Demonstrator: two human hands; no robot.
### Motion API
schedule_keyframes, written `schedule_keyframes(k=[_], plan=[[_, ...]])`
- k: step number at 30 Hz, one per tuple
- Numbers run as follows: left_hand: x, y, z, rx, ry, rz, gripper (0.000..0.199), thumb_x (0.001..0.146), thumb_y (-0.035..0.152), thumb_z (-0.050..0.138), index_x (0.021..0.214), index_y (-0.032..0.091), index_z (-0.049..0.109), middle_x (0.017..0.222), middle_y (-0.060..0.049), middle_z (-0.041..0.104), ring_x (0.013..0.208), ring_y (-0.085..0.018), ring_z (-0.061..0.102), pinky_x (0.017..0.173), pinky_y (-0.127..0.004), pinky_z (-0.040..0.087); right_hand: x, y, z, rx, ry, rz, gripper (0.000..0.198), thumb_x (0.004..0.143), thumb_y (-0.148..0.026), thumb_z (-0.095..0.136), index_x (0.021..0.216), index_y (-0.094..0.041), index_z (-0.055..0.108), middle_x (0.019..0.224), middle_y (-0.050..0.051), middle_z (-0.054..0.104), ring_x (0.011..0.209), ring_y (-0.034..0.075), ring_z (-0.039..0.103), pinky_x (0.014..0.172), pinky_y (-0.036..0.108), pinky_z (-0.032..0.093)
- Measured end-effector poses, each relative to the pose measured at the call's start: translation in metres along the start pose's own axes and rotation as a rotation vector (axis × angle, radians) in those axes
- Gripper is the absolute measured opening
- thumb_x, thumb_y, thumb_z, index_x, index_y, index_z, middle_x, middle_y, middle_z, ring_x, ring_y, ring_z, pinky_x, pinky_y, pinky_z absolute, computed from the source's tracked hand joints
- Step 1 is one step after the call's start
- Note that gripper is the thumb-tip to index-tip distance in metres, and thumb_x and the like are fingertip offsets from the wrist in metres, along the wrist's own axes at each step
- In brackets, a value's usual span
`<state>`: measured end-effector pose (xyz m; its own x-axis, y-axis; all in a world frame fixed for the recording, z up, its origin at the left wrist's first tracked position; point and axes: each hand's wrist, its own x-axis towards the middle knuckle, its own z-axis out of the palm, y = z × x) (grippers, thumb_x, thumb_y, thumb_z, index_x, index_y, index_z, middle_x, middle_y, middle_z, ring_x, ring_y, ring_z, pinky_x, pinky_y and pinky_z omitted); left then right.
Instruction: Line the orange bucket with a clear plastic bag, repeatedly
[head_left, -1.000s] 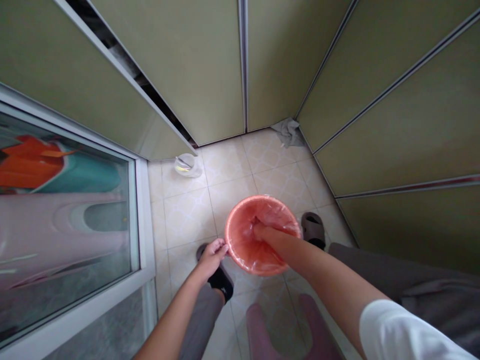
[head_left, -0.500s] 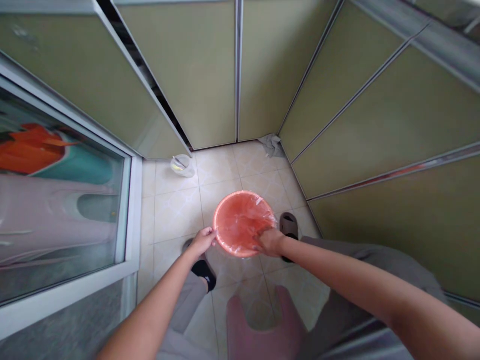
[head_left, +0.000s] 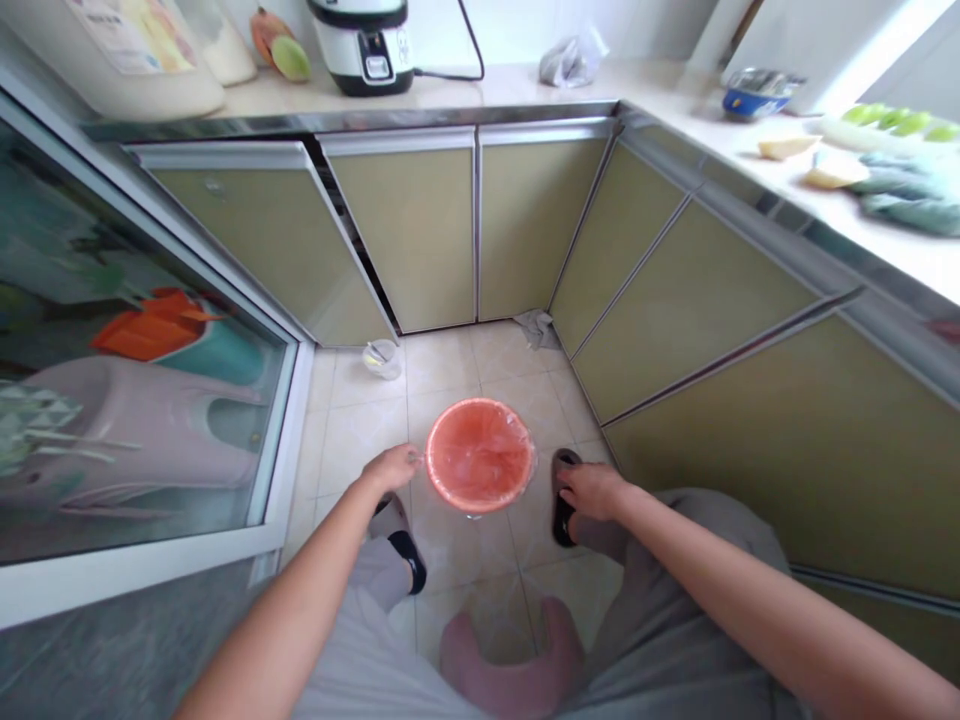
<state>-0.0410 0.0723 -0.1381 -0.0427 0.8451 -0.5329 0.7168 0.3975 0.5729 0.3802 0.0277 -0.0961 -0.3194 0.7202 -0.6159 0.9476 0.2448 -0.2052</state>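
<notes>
An orange-red basin (head_left: 465, 425), lined with a clear plastic bag (head_left: 529, 455), stands on the tiled floor between my feet. The film hangs over the basin's rim on the right. My left hand (head_left: 394, 467) is at the basin's left side, its fingers pinched on the edge of the plastic that sticks out there. Apart from the basin, to its right, my right hand (head_left: 592, 488) hovers over my right slipper (head_left: 564, 520) with fingers loosely apart and nothing seen in them.
A small clear tub (head_left: 382, 360) sits by the cabinets. A grey cloth (head_left: 536, 328) lies in the corner. A pink stool (head_left: 514, 685) is between my legs. Left is a glass door (head_left: 277, 420). A rice cooker (head_left: 367, 50) and food stand on the counter (head_left: 510, 90).
My right hand has come out of the basin and moved right, away from it. My left hand has shifted slightly left of the rim. The view has tilted up, bringing the countertop into sight.
</notes>
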Motion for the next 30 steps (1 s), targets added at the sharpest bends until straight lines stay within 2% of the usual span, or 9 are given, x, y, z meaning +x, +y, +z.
schedule_keyframes(k=[3, 5, 8, 10, 13, 17, 21, 27, 30], plan=[[-0.041, 0.027, -0.023, -0.186, 0.039, 0.201, 0.026, 0.079, 0.047, 0.072, 0.075, 0.022, 0.07, 0.067, 0.0, 0.064, 0.067, -0.019, 0.058, 0.065, -0.027, 0.042, -0.019, 0.012, -0.012, 0.335, 0.066, 0.026, 0.019, 0.09, -0.029, 0.064, 0.088, -0.02, 0.08, 0.088, 0.014, 0.077, 0.083, 0.029, 0.071, 0.078, 0.036, 0.05], [-0.073, 0.05, -0.028, -0.31, 0.095, 0.318, 0.031, 0.085, 0.05, 0.067, 0.078, 0.02, 0.07, 0.064, 0.002, 0.055, 0.063, -0.016, 0.051, 0.062, -0.026, 0.039, -0.03, 0.006, -0.022, 0.534, 0.188, -0.06, 0.017, 0.089, -0.028, 0.064, 0.086, -0.021, 0.08, 0.078, 0.008, 0.073, 0.075, 0.023, 0.066, 0.073, 0.032, 0.048], [-0.123, 0.092, -0.026, -0.461, 0.16, 0.449, 0.045, 0.087, 0.041, 0.069, 0.126, 0.017, 0.071, 0.063, 0.007, 0.043, 0.06, -0.012, 0.042, 0.063, -0.024, 0.038, -0.054, -0.023, -0.049, 0.72, 0.435, -0.235, 0.047, 0.091, -0.028, 0.062, 0.137, -0.021, 0.069, 0.067, 0.0, 0.063, 0.064, 0.018, 0.057, 0.066, 0.029, 0.046], [-0.154, 0.124, -0.026, -0.553, 0.208, 0.544, 0.078, 0.088, 0.033, 0.07, 0.16, 0.022, 0.043, 0.065, 0.009, 0.039, 0.058, -0.011, 0.04, 0.063, -0.024, 0.039, -0.077, -0.05, -0.072, 0.812, 0.58, -0.362, 0.075, 0.095, -0.028, 0.059, 0.166, -0.024, 0.034, 0.066, -0.005, 0.057, 0.059, 0.015, 0.051, 0.061, 0.026, 0.044], [-0.178, 0.162, -0.033, -0.66, 0.309, 0.707, 0.102, 0.089, 0.027, 0.072, 0.171, 0.03, 0.011, 0.067, 0.009, 0.045, 0.058, -0.012, 0.042, 0.063, -0.025, 0.042, -0.104, -0.084, -0.105, 0.939, 0.807, -0.569, 0.093, 0.097, -0.03, 0.062, 0.172, -0.03, 0.007, 0.072, -0.004, 0.058, 0.058, 0.015, 0.049, 0.056, 0.027, 0.044], [-0.136, 0.171, -0.04, -0.708, 0.391, 0.752, 0.109, 0.088, 0.026, 0.073, 0.171, 0.03, 0.003, 0.07, 0.008, 0.053, 0.057, -0.011, 0.045, 0.064, -0.025, 0.044, -0.073, -0.09, -0.131, 0.979, 0.97, -0.584, 0.095, 0.094, -0.031, 0.066, 0.172, -0.029, 0.011, 0.079, -0.001, 0.064, 0.061, 0.016, 0.05, 0.057, 0.029, 0.048], [-0.065, 0.151, -0.029, -0.672, 0.378, 0.57, 0.111, 0.087, 0.024, 0.07, 0.17, 0.018, -0.003, 0.06, 0.012, 0.047, 0.053, -0.009, 0.041, 0.06, -0.021, 0.04, -0.003, -0.072, -0.132, 0.899, 0.879, -0.379, 0.092, 0.089, -0.024, 0.065, 0.17, -0.025, 0.022, 0.07, -0.006, 0.058, 0.059, 0.012, 0.048, 0.062, 0.025, 0.047], [-0.041, 0.139, -0.025, -0.687, 0.298, 0.6, 0.107, 0.087, 0.031, 0.074, 0.171, 0.023, 0.009, 0.077, 0.006, 0.063, 0.068, -0.011, 0.056, 0.073, -0.024, 0.047, 0.022, -0.056, -0.122, 1.023, 0.846, -0.351, 0.105, 0.089, -0.034, 0.069, 0.172, -0.028, 0.004, 0.096, 0.001, 0.069, 0.061, 0.011, 0.048, 0.059, 0.025, 0.047], [-0.017, 0.113, -0.019, -0.683, 0.354, 0.439, 0.1, 0.084, 0.032, 0.074, 0.169, 0.021, 0.022, 0.088, 0.001, 0.067, 0.074, -0.013, 0.061, 0.08, -0.026, 0.05, 0.046, -0.031, -0.11, 1.019, 0.867, -0.17, 0.092, 0.087, -0.038, 0.068, 0.168, -0.026, 0.025, 0.108, 0.005, 0.069, 0.064, 0.012, 0.051, 0.064, 0.027, 0.049]])
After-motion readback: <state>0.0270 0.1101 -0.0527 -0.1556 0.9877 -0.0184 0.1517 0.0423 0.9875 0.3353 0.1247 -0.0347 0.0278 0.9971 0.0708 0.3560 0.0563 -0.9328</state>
